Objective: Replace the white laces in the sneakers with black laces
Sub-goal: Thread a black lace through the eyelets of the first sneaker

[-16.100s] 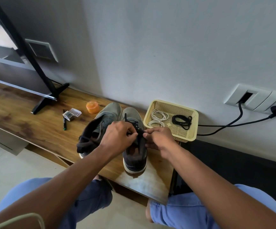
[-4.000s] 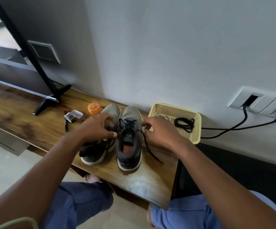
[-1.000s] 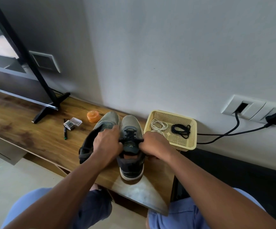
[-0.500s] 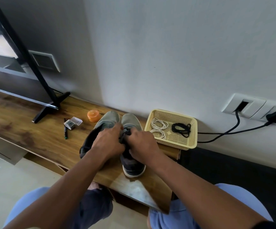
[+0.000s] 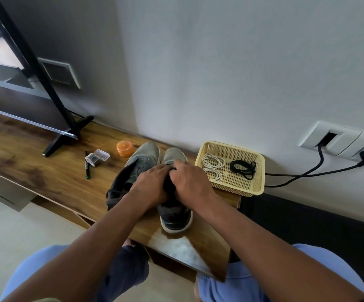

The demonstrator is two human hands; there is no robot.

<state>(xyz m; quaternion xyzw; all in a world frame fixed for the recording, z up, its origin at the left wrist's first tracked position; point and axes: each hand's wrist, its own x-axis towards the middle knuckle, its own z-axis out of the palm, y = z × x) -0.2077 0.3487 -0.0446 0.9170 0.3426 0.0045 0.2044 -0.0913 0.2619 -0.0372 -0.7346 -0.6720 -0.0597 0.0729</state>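
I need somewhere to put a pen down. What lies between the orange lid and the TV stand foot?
Head view: a small clear plastic case and a black marker on the wooden shelf.

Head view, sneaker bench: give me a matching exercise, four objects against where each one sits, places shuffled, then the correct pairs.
Objects:
1. coiled white laces
2. small orange round jar
3. green-tipped black pen
4. grey sneaker with white sole

Places:
A. under both hands
B. left part of the cream plastic mesh basket
C. on the wooden bench, left of the small clear plastic box
D. just left of the sneaker toes, near the wall

Pairs: 1-B, 2-D, 3-C, 4-A
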